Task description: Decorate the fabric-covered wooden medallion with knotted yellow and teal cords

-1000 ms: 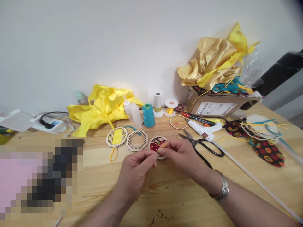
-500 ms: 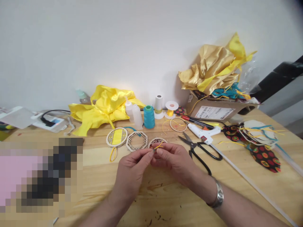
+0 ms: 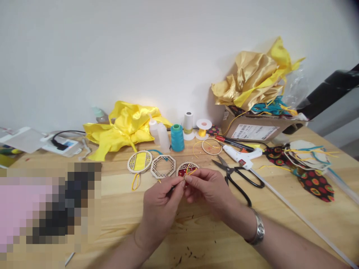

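My left hand and my right hand meet fingertip to fingertip over the table, both pinched on a thin yellow cord. The cord's loose ends stick up past my fingers. Something small and dark shows under the left fingers, too hidden to name. Just behind my fingertips lies a round wooden fretwork frame with red patterned fabric, partly covered by my hands. Left of it are an octagonal lattice frame and a round frame with yellow fabric and a yellow cord loop.
Black-handled scissors and a white glue gun lie to the right. Behind stand a teal thread cone, plastic bottles and a yellow cord spool. A cardboard box sits back right; yellow cloth lies back left.
The yellow cord's ends have shifted and one now stands more upright. My fingers have moved slightly, and more of the red fabric frame shows behind them.
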`<state>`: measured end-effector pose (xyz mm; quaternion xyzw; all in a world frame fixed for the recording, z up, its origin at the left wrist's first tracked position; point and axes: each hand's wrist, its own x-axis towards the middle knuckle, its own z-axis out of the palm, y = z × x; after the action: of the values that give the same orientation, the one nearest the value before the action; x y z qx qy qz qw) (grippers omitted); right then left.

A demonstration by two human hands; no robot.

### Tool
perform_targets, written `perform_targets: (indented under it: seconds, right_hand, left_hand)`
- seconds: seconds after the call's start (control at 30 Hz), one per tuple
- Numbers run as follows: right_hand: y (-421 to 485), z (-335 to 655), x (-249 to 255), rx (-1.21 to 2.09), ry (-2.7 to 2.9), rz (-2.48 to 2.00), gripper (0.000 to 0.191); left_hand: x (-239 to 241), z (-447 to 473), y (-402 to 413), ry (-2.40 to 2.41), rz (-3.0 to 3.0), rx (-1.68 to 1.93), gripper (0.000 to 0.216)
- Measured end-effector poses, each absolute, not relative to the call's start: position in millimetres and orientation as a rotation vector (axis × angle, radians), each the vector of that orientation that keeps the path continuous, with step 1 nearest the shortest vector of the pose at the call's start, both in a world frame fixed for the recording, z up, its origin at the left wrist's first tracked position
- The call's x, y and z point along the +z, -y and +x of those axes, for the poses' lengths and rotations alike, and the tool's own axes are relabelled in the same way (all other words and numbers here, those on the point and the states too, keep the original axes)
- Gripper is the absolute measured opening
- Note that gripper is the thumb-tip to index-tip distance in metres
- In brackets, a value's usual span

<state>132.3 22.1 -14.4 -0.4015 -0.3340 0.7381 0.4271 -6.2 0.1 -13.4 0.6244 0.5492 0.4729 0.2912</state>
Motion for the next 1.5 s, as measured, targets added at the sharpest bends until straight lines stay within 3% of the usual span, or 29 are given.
perform_targets:
  seconds: [0.3,0.93,1.5]
  right_hand:
    - [-27.8,136.3,-11.0,1.617,1.070,-1.118,0.016]
    - [-29.3,139.1,-6.8,1.524,1.258,-1.119,0.008]
    - [-25.8,139.0,-10.6,1.615,1.335,-1.178,0.013]
  left_hand:
    - [-7.0,-2.7,-3.9,-1.446,1.324,1.100,0.010]
    - [-12.5,-5.4,-9.3,-1.157,0.758,1.017,0.015]
    - [-8.2,-5.4,-12.0,-1.254,0.753,1.107,0.014]
